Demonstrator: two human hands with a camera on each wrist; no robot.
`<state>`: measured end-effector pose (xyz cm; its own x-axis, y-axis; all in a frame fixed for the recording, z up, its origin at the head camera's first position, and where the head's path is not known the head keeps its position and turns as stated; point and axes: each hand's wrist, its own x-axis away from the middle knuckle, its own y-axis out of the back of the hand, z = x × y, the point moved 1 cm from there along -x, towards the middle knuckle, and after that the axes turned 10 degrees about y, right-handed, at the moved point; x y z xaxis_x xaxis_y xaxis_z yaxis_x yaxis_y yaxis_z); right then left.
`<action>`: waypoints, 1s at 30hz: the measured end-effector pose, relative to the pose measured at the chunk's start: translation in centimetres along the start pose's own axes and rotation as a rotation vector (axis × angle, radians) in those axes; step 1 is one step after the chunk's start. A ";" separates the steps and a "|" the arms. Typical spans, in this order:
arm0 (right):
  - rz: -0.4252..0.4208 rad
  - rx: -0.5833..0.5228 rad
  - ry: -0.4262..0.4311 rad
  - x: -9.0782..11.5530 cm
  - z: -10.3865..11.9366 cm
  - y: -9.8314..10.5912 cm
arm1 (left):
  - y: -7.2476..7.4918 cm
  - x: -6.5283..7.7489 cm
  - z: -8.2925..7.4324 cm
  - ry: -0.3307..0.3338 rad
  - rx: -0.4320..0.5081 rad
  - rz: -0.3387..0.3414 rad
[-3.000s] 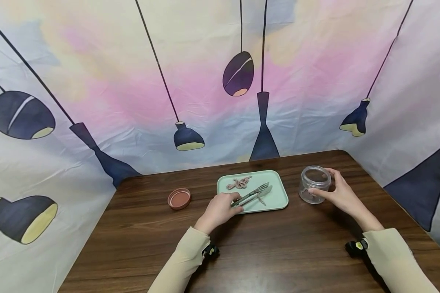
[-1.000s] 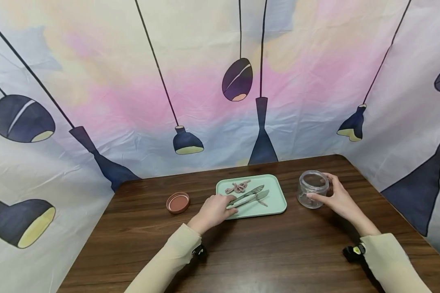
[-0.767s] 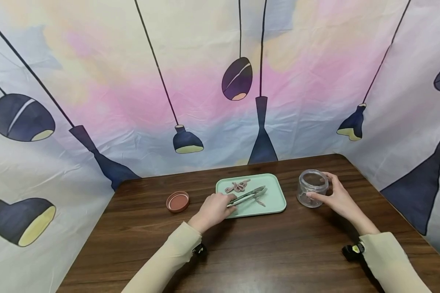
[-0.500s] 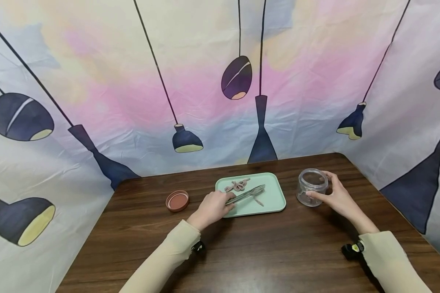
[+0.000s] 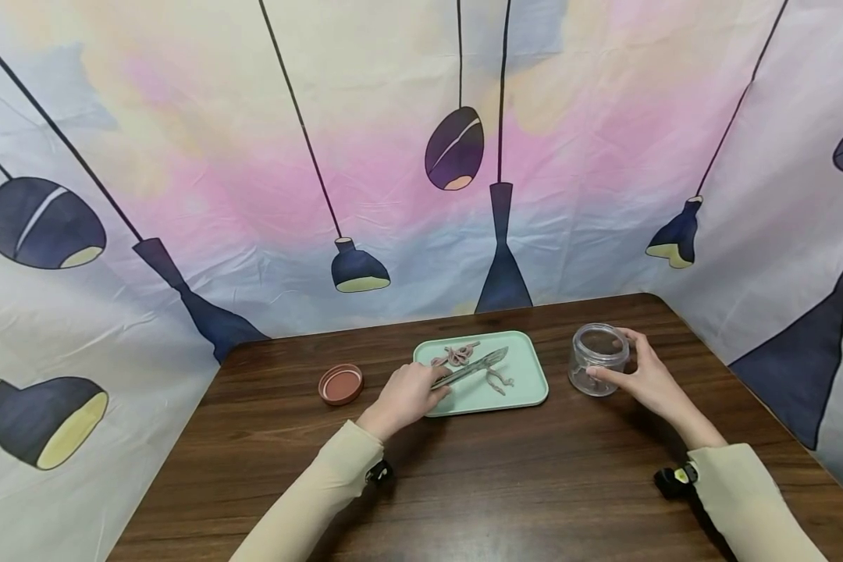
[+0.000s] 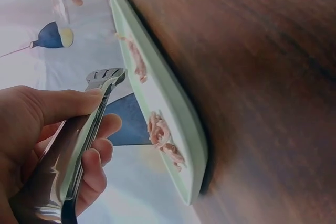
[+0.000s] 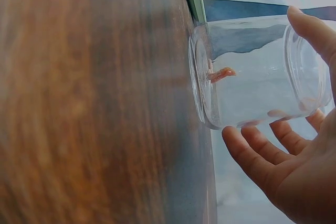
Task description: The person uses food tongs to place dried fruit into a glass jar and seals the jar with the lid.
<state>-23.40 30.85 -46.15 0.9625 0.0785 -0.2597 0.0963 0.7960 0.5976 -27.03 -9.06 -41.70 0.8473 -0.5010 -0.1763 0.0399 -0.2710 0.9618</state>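
My left hand (image 5: 403, 398) grips metal tongs (image 5: 472, 368), whose arms are squeezed together above the pale green tray (image 5: 530, 390). In the left wrist view nothing shows between the tongs' tips (image 6: 107, 76). On the tray lie a tangled clump of pinkish-brown strips (image 5: 458, 356) at the far left and a smaller bunch of strips (image 5: 497, 382) right of the tongs. To the right, my right hand (image 5: 649, 382) holds a clear, lidless jar (image 5: 597, 368) upright, thumb on one side and fingers on the other. A small reddish-brown piece (image 7: 222, 74) sits low inside the jar.
A reddish-brown round lid (image 5: 340, 385) lies on the dark wooden table (image 5: 520, 484), left of the tray. A cloth printed with hanging lamps (image 5: 253, 195) covers the wall behind the table.
The tongs have gone from spread to squeezed together. Their tips have swung slightly up and away, leaving the right-hand bunch more visible on the tray. My right hand stays at the jar.
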 end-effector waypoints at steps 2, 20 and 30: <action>0.000 0.002 0.001 0.0 0.0 0.0 | 0.3 0.0 0.0 0.006 0.015 -0.007; -0.003 -0.004 -0.001 0.0 0.0 0.0 | 1.7 -0.1 0.3 0.025 0.031 0.080; -0.007 -0.010 0.005 0.0 0.0 0.0 | 1.3 0.0 -0.1 -0.044 -0.066 0.141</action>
<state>-23.42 30.85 -46.19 0.9604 0.0762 -0.2680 0.1004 0.8025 0.5881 -26.95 -9.34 -40.42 0.8230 -0.5662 -0.0464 -0.0418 -0.1419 0.9890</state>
